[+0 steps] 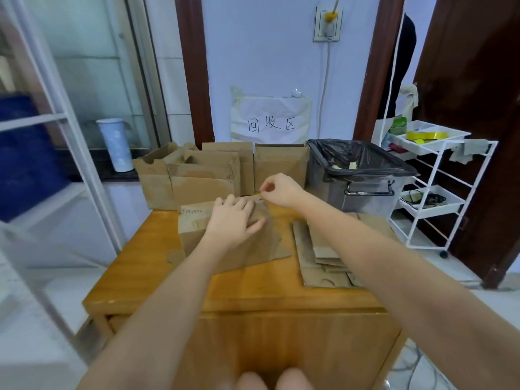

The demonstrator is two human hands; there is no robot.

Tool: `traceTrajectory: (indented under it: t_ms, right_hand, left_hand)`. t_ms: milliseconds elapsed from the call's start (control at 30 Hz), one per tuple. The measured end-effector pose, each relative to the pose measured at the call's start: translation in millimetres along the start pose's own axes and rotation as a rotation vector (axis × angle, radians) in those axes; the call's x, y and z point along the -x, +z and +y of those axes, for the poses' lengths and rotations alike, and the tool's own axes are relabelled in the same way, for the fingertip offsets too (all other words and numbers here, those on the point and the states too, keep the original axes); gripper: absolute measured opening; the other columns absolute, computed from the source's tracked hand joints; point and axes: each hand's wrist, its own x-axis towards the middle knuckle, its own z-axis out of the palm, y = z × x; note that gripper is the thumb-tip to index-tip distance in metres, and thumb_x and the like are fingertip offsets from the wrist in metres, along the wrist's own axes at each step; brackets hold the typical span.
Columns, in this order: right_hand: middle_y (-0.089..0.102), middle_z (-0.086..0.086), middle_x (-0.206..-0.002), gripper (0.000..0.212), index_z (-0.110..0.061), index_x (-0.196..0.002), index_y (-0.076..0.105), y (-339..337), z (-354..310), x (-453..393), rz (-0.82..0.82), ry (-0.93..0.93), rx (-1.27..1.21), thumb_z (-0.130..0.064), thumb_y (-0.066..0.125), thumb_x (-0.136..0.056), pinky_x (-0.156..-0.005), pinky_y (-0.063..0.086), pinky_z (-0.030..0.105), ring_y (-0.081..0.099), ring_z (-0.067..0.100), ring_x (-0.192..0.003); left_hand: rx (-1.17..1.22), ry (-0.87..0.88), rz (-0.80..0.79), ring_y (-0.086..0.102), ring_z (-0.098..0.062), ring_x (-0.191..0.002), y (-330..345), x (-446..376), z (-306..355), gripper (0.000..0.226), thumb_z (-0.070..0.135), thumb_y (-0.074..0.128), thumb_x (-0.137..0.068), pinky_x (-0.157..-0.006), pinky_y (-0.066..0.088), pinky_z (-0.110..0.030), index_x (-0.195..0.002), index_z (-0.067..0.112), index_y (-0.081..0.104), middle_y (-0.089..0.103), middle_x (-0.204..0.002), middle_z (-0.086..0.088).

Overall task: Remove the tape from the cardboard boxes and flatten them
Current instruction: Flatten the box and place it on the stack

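Box: the box (225, 237) I am working on lies near the middle of the table (157, 280), slumped over and partly collapsed, its far edge toward the row of boxes.
Left hand: my left hand (232, 218) lies flat on top of the box, fingers straight and spread, pressing it down; it grips nothing.
Right hand: my right hand (277, 191) hovers over the far edge of the box, thumb and forefinger pinched together. I take it to be on a tape end, but the strip is too thin to make out.
Handling: light, worn card, I judge; it bends and creases easily and would slide on the smooth wood unless held down. Thin tape is likely to tear if jerked.
Where to hold: palm on the broad top face near the seam; the tape by its lifted end, pulled low along the seam.
Stack: flattened pieces (323, 249) lie on the table to my right.
Waiting: more boxes (197, 178) stand upright beyond the table.
Bin: a lined bin (363, 175) stands just right of them, near for scraps.
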Motion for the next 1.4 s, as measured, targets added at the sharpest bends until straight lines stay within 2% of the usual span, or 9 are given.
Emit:
traceTrajectory:
  t_ms: [267,400,600,700,833,967,1100,1267,1400]
  right_hand:
    - [0.062,-0.001,-0.122,0.030,-0.018,-0.121,0.062,23,-29,19,-0.052,-0.189,0.234,-0.026,0.045,-0.097,-0.090,0.050,0.038,0.057,0.020,-0.111]
    - [0.064,0.001,-0.118,0.035,-0.019,-0.123,0.061,32,-33,24,-0.108,-0.141,0.231,-0.027,0.037,-0.100,-0.092,0.048,0.042,0.058,0.022,-0.108]
    - [0.062,0.003,-0.127,0.043,-0.019,-0.119,0.064,25,-31,23,-0.154,-0.037,0.130,-0.037,0.028,-0.104,-0.107,0.034,0.044,0.053,0.025,-0.117]
    - [0.069,0.010,-0.109,0.047,-0.008,-0.090,0.066,23,-30,20,-0.156,-0.034,0.107,-0.038,0.033,-0.103,-0.101,0.039,0.042,0.059,0.027,-0.099]
    - [0.064,0.005,-0.118,0.046,-0.016,-0.089,0.067,16,-30,25,-0.214,0.012,-0.114,-0.044,0.034,-0.102,-0.105,0.038,0.038,0.056,0.023,-0.115]
    - [0.056,0.004,-0.135,0.048,-0.015,-0.112,0.070,11,-20,23,-0.223,0.070,-0.280,-0.043,0.033,-0.103,-0.106,0.027,0.029,0.045,0.020,-0.129]
    - [0.065,-0.002,-0.119,0.028,-0.016,-0.108,0.072,14,-10,17,-0.243,-0.026,-0.263,-0.031,0.052,-0.097,-0.107,0.036,0.030,0.053,0.011,-0.115]
    - [0.062,-0.006,-0.106,0.020,-0.016,-0.105,0.071,20,-7,13,-0.186,-0.110,-0.228,-0.022,0.070,-0.086,-0.098,0.041,0.026,0.055,0.009,-0.105]
    - [0.063,-0.006,-0.106,0.029,-0.015,-0.109,0.070,28,-6,14,-0.100,-0.148,-0.226,-0.024,0.075,-0.082,-0.090,0.038,0.018,0.054,0.006,-0.102]
  left_hand:
    - [0.154,-0.003,-0.042,0.045,-0.021,-0.114,-9,20,-27,0.089,0.074,0.002,-0.078,-0.085,0.035,-0.033,-0.143,0.027,0.041,0.049,-0.142,0.006]
    - [0.293,0.016,-0.177,0.040,-0.020,-0.124,-14,19,-35,0.062,0.061,0.035,-0.095,-0.097,0.034,-0.034,-0.148,0.028,0.033,0.039,-0.150,0.005]
    - [0.196,0.063,-0.185,0.044,-0.017,-0.124,-27,30,-63,0.067,0.058,0.043,-0.093,-0.096,0.035,-0.032,-0.150,0.027,0.027,0.044,-0.143,0.004]
    - [0.090,0.071,-0.111,0.041,-0.018,-0.126,-31,37,-60,0.072,0.055,0.046,-0.093,-0.098,0.035,-0.032,-0.151,0.021,0.022,0.040,-0.145,0.003]
    - [0.020,0.026,0.007,0.048,-0.022,-0.120,-32,48,-55,0.073,0.050,0.056,-0.090,-0.095,0.038,-0.035,-0.149,0.014,0.030,0.049,-0.137,-0.003]
    - [-0.039,0.082,0.339,0.062,-0.027,-0.082,-26,63,-50,0.047,0.025,0.082,-0.070,-0.066,0.047,-0.035,-0.111,0.008,0.065,0.066,-0.096,-0.008]
    - [-0.052,0.112,0.548,0.056,-0.025,-0.067,-10,75,-45,0.015,0.007,0.073,-0.072,-0.059,0.039,-0.033,-0.082,0.011,0.062,0.060,-0.077,-0.005]
    - [0.033,0.053,0.515,0.063,-0.026,-0.106,24,99,-37,0.037,0.010,0.049,-0.085,-0.090,0.042,-0.036,-0.117,0.011,0.066,0.066,-0.117,-0.008]
    - [0.086,0.039,0.376,0.042,-0.030,-0.135,44,115,-32,0.054,0.012,0.045,-0.087,-0.111,0.032,-0.048,-0.141,0.012,0.046,0.047,-0.145,-0.012]
